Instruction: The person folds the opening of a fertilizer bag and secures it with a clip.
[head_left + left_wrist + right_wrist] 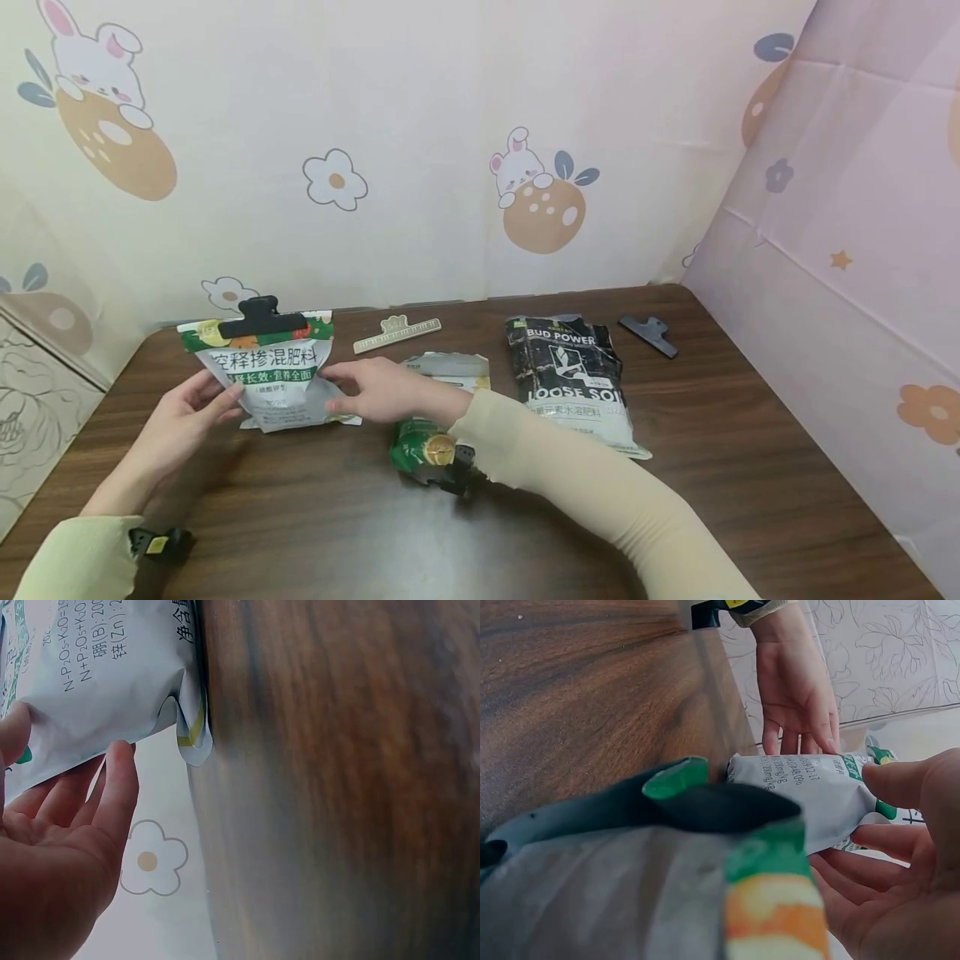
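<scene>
Here you are at the left of the frame, and by the look of it the step in hand is steadying a white bag (279,392), its top pinched by a black clip (264,320), upright on the desk (315,521). Your left grip (186,410) pinches one side loosely, thumb on the front, fingers tucked behind. Your right grip (382,388) pinches the other side, thumb and fingers either side of the edge. What does the next move call for? I'd say square it up, then ease both off evenly so it doesn't topple. Now your pose: left forearm rising from the lower left corner, right arm sweeping in from the lower right, crossing over the green bag (414,446) mid-frame. Mind that sleeve (585,492)!
</scene>
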Demonstrator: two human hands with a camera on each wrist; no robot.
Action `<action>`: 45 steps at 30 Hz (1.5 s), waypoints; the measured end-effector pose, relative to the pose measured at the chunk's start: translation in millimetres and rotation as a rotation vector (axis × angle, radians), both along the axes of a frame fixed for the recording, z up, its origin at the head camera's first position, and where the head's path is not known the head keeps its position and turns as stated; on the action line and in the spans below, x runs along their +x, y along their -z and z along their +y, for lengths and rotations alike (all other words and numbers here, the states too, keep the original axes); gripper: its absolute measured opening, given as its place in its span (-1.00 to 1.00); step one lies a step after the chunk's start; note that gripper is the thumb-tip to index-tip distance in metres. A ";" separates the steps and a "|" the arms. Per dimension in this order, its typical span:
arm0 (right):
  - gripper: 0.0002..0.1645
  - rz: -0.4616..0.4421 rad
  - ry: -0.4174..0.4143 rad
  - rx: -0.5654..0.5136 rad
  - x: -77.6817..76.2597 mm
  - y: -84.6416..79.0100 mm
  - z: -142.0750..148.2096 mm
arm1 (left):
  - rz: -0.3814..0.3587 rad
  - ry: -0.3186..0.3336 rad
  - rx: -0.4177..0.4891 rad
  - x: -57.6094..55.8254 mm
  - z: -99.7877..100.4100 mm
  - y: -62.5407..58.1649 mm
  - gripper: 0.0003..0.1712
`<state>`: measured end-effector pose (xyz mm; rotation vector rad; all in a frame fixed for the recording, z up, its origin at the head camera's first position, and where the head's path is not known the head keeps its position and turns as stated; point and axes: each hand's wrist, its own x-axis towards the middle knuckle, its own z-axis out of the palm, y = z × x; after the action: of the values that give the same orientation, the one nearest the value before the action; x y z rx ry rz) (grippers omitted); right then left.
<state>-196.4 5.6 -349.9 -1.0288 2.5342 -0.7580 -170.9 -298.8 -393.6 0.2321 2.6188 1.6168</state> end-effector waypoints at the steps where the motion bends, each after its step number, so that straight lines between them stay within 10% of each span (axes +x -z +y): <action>1: -0.34 -0.002 0.001 0.000 0.4 0.0 0.2 | -0.004 0.002 0.004 -0.1 0.1 -0.4 -0.25; 45: -0.22 -0.215 0.099 -0.105 17.6 17.3 -9.7 | -0.222 0.024 -0.213 0.1 2.1 -2.4 -0.15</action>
<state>-178.8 -4.1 -367.3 -0.8095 2.3957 -0.9822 -170.8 -296.7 -391.2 0.0684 2.5776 1.2609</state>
